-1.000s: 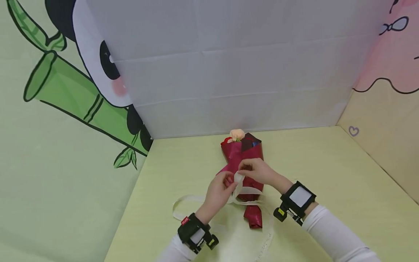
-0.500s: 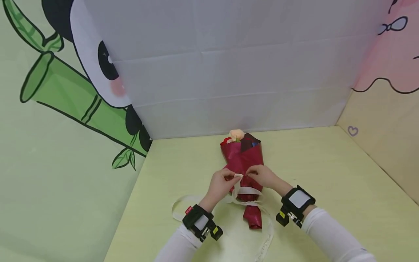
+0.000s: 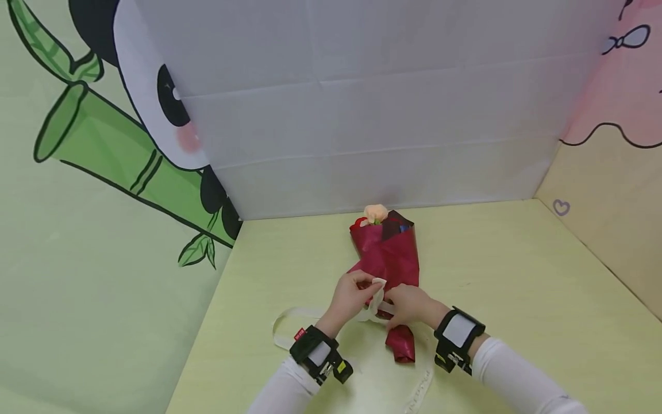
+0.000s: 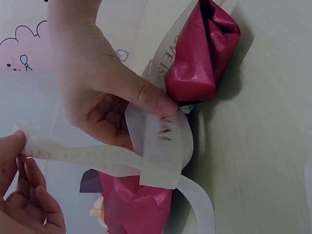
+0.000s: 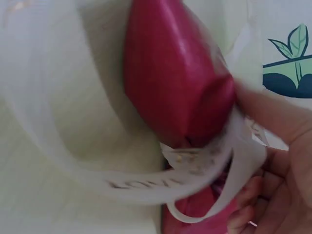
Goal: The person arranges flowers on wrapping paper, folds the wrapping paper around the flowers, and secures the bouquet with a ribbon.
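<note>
A bouquet in dark red wrapping paper point(image 3: 395, 253) lies on the table, its flowers point(image 3: 376, 213) toward the back. White ribbon point(image 3: 297, 312) with printed lettering goes round its narrow waist and trails to both sides. My left hand point(image 3: 349, 296) pinches one length of it between thumb and fingers, left of the waist; in the left wrist view, that ribbon point(image 4: 87, 156) stretches toward the tie. At the waist, my right hand point(image 3: 414, 305) has its thumb and curled fingers on the ribbon, beside the gathered stem end point(image 5: 178, 73). My hand hides part of the tie in the head view.
The pale yellow-green table point(image 3: 507, 270) spreads around the bouquet. A loose ribbon tail point(image 3: 419, 394) runs toward the front edge. Behind stands a grey-white wall point(image 3: 362, 115), with printed side walls left and right.
My right hand has left the upper ribbon and come down to the ribbon at the bouquet's waist. The left hand keeps pinching its ribbon in nearly the same place.
</note>
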A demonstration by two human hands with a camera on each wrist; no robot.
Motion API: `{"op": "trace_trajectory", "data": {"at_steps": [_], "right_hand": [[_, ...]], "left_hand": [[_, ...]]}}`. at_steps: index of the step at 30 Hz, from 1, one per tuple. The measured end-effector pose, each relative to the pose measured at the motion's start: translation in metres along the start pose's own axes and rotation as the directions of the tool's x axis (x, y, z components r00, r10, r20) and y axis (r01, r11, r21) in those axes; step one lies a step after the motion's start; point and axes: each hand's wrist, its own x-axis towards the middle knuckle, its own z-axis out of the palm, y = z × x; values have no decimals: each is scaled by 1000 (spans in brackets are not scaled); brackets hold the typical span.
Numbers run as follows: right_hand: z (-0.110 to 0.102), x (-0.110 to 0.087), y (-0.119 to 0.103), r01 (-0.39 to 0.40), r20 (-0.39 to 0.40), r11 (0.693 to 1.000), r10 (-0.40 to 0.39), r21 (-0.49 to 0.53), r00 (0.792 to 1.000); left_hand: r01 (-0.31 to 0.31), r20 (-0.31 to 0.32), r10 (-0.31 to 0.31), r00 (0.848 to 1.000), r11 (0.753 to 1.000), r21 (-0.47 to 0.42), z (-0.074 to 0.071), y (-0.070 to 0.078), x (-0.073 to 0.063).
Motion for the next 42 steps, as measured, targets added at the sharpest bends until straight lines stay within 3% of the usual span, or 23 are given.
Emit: {"op": "trace_trajectory", "data": {"at_steps": [5,8,11,16,19,25,29,33,40,42], "right_hand": [[3,0,6,92,-75,993,-86,76,993],[4,0,11,163,-155,982,-147,97,977],[6,2,16,178,-216,977,-149,120,965],[5,1,17,112,-273,977,-59,181,960],[2,-2,19,85,-252,961,-16,264,968],[5,-7,36,35,-188,864,70,502,980],[8,-11,46,-26,-224,818,187,575,957],[8,-15,53,-71,-218,783,258,619,941],[6,-18,57,-59,-212,787,236,615,948],[6,-18,58,-57,-178,766,220,640,959]], "left_hand": [[-9,4,9,1000,1000,-26,0,-1,-1],[-10,11,11,1000,999,-39,0,0,-2],[-12,11,13,1000,999,-36,0,-1,-2],[-25,5,25,1000,1000,-13,0,0,0],[2,-1,-2,1000,1000,2,-1,0,0],[106,-73,-102,992,993,47,-8,-19,-3],[163,-118,-155,981,985,58,-14,-36,-4],[193,-119,-186,975,980,47,-17,-44,-5],[177,-123,-171,978,983,41,-20,-42,-4],[181,-129,-175,976,983,36,-21,-42,-4]]}}
